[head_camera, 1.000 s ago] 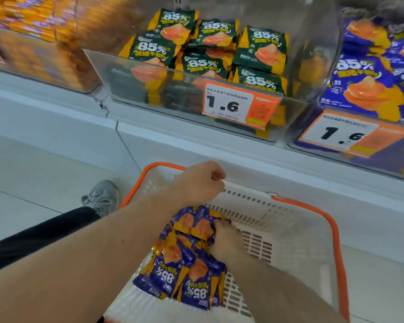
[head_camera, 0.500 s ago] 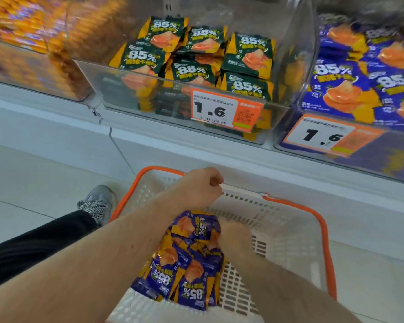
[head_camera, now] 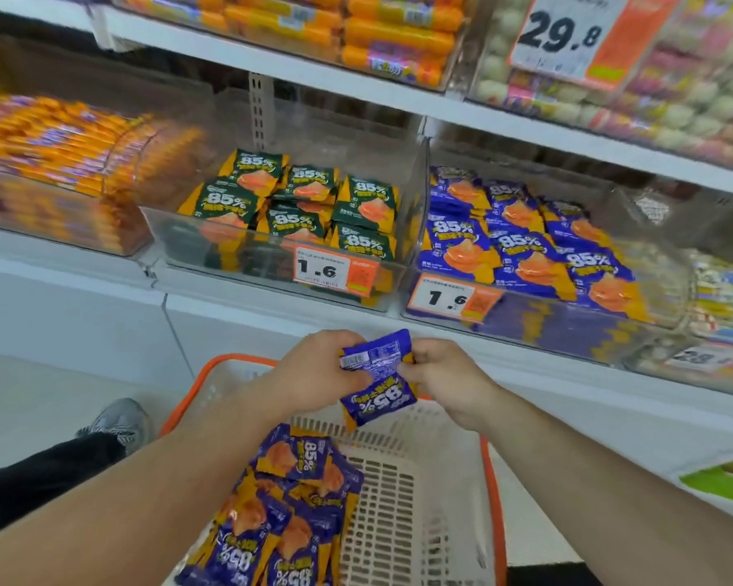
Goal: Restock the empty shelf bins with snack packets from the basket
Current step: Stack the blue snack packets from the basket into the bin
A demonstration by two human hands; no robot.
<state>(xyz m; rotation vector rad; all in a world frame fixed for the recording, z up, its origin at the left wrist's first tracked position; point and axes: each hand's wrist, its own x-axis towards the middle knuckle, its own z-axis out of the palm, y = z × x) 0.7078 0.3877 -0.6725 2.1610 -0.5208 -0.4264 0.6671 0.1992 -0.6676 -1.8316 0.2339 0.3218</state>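
Both hands have come up out of the basket (head_camera: 494,480) since the earlier frame, and they now hold purple packets (head_camera: 375,380) above its far rim, in front of the shelf (head_camera: 271,306). On the shelf, the purple bin (head_camera: 441,327) at the right already carries many packets of the same kind, and the green bin (head_camera: 178,243) beside it is also well filled. The basket still has a pile of purple packets (head_camera: 288,513) at its left side, so I judge the restocking is only partly done. The left hand (head_camera: 314,374) pinches the packets' left edge with curled fingers, and the right hand (head_camera: 445,376) pinches their right edge.
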